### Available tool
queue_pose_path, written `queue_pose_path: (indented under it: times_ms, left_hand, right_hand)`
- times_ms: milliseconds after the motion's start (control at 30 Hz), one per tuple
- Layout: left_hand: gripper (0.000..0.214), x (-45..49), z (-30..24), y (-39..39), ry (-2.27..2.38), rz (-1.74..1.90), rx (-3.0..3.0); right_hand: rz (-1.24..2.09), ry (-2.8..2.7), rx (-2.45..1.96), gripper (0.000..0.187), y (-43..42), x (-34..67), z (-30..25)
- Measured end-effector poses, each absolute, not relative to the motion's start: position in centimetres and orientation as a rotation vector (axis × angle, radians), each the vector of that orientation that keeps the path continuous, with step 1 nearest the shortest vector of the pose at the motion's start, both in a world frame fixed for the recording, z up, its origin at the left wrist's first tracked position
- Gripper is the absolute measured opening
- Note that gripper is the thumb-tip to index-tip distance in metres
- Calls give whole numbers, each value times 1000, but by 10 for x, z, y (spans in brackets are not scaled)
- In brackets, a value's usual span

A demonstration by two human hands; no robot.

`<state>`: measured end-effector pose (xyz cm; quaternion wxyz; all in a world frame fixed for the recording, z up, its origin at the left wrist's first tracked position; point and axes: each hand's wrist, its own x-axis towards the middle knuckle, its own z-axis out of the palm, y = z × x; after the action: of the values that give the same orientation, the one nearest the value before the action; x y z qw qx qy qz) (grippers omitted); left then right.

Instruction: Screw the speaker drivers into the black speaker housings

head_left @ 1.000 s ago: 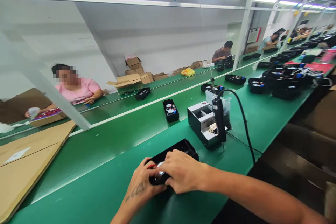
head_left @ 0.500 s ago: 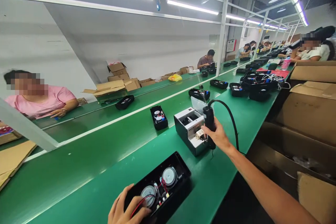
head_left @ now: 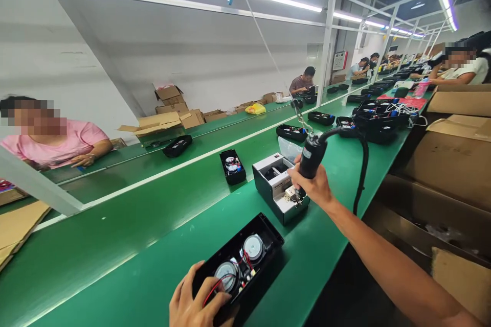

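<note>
A black speaker housing (head_left: 268,235) lies open side up on the green bench, two round silver speaker drivers (head_left: 253,248) and red and black wires inside. My left hand (head_left: 199,296) grips its near end, fingers over the rim by the nearer driver. In my right hand (head_left: 312,181) is a black electric screwdriver (head_left: 312,156), its cable curving off to the right. The screwdriver's lower end is at the front outlet of a white and black screw feeder (head_left: 264,189). My fingers and the feeder partly hide the bit's tip.
Another speaker housing (head_left: 232,166) sits on the green conveyor belt (head_left: 161,189) beyond the feeder. More housings and white cables are stacked at the bench's far right. Cardboard boxes (head_left: 475,148) stand along the right. A co-worker in a pink shirt (head_left: 76,140) sits across the line.
My right hand has tilted the screwdriver and brought its lower end to the feeder's outlet. The housing under my left hand appears slightly further right as the view shifts.
</note>
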<state>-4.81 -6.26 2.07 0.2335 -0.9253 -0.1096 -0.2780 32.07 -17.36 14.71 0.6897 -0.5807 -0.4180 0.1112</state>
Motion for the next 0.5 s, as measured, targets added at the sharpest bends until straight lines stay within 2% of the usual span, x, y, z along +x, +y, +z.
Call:
queue_pose_path:
  times_ms: [100,300,500]
  left_hand:
    - [12,-41,21,-73,-360,-836,-2586]
    - [13,-25,28,-95,-607,-935,-2741]
    - [17,-16,38,-112,-832,-998,-2818]
  right_hand:
    - [428,-1026,-1186,35,-181,305,147]
    - [669,-1008,-696,35,-201,233,135]
    - [749,-1081,-629,31,-193,173,127]
